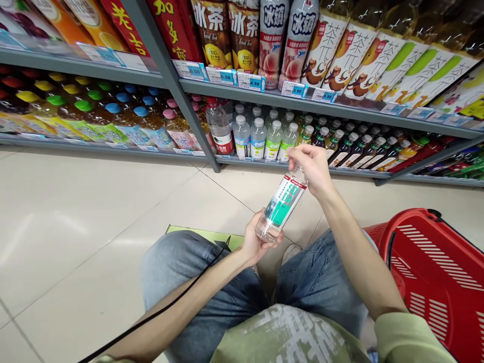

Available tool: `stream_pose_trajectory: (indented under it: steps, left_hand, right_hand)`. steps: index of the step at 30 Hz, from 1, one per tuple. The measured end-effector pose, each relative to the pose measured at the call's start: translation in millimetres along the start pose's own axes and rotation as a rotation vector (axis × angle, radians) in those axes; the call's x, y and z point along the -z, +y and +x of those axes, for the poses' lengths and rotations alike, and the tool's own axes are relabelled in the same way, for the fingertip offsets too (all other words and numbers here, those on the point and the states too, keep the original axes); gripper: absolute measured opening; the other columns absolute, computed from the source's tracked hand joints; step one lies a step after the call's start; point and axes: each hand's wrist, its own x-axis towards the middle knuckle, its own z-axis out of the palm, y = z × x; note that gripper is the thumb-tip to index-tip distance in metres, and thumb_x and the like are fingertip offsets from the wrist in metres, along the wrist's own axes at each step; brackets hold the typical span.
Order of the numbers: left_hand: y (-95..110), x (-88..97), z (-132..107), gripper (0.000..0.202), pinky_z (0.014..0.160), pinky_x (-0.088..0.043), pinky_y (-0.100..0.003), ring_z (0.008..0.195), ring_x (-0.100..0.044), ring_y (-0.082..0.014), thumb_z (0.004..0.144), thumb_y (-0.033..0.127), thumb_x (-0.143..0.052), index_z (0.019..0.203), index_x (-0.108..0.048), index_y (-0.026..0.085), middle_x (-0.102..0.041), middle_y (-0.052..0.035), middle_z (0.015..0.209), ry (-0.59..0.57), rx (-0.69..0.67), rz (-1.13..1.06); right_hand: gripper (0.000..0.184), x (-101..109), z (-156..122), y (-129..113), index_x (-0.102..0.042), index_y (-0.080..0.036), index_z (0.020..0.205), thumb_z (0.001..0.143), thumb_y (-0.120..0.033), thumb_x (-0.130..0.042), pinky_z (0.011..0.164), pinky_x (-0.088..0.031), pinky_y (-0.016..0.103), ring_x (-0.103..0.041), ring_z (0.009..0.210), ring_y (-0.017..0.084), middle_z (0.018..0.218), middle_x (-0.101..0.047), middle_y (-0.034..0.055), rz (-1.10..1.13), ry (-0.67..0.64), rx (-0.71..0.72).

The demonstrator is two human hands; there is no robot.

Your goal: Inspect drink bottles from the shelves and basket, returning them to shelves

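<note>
Green shirt: its front (pixel 291 338), with a pale print, lies closest to the camera, at the bottom edge.
Left hand: this hand (pixel 253 239) cups the lower end of the bottle, fingers curled under and around it.
Right hand: this hand (pixel 315 166) pinches the neck end of the same bottle, its fingers hiding the cap, so I cannot tell whether one is on.
Soda bottle: clear, with a white and green label, the bottle (pixel 284 201) is held between the two hands above the gap between the knees.
Bottle's long axis: slanted, base down toward the left hand, neck up and rightward toward the shelves; the left hand is nearer the body, the right farther out.
Jeans: blue legs (pixel 189 292) spread to either side below the forearms.
Black cable: it (pixel 177 295) runs along the left forearm.
Red basket: it (pixel 434 272) stands just beside the right knee.
Tiled floor: pale tiles (pixel 94 227) stretch to the shelving.
Bottom shelf: white-capped bottles (pixel 273 141) stand just beyond the right hand.
</note>
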Motion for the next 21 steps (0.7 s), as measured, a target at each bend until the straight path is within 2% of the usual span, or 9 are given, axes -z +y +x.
stream_pose_trajectory:
  steps: [5,16,18,21]
  left_hand:
    - [0.6,3.8,-0.2,0.054,0.046,-0.016,-0.026,0.033,-0.019,-0.0052,0.091,0.052,-0.029,0.091,-0.062,0.009,-0.057,-0.0043,0.050,-0.050,0.085,-0.009]
    - [1.3,1.6,1.5,0.047,0.045,-0.015,-0.024,0.035,-0.017,-0.0050,0.087,0.051,-0.031,0.082,-0.058,0.012,-0.057,-0.0050,0.050,0.004,0.100,0.032]
    - [0.5,-0.1,2.0,0.043,0.045,-0.014,-0.024,0.036,-0.020,-0.0055,0.087,0.051,-0.033,0.077,-0.054,0.015,-0.058,-0.0062,0.051,0.047,0.077,0.063]
    - [-1.4,-3.2,4.0,0.045,0.044,-0.017,-0.023,0.040,-0.032,-0.0082,0.087,0.055,-0.035,0.071,-0.050,0.016,-0.060,-0.0082,0.053,0.125,0.021,0.148]
  right_hand:
    - [0.024,-2.1,0.9,2.1,-0.062,-0.017,0.056,0.078,-0.023,-0.069,0.053,-0.038,0.023,-0.047,0.045,0.009,0.047,-0.056,-0.0024,0.016,0.053,-0.024]
    - [0.023,-1.1,0.9,2.5,-0.062,-0.018,0.057,0.077,-0.023,-0.070,0.050,-0.040,0.023,-0.048,0.043,0.009,0.044,-0.053,-0.0032,0.070,0.040,-0.067]
    - [0.021,-0.6,1.5,2.5,-0.062,-0.018,0.057,0.076,-0.022,-0.070,0.050,-0.040,0.023,-0.048,0.043,0.009,0.044,-0.052,-0.0036,0.079,0.042,-0.077]
    - [0.020,1.1,1.9,0.4,-0.062,-0.018,0.059,0.076,-0.023,-0.071,0.049,-0.041,0.023,-0.047,0.042,0.009,0.044,-0.051,-0.0044,0.098,0.045,-0.090]
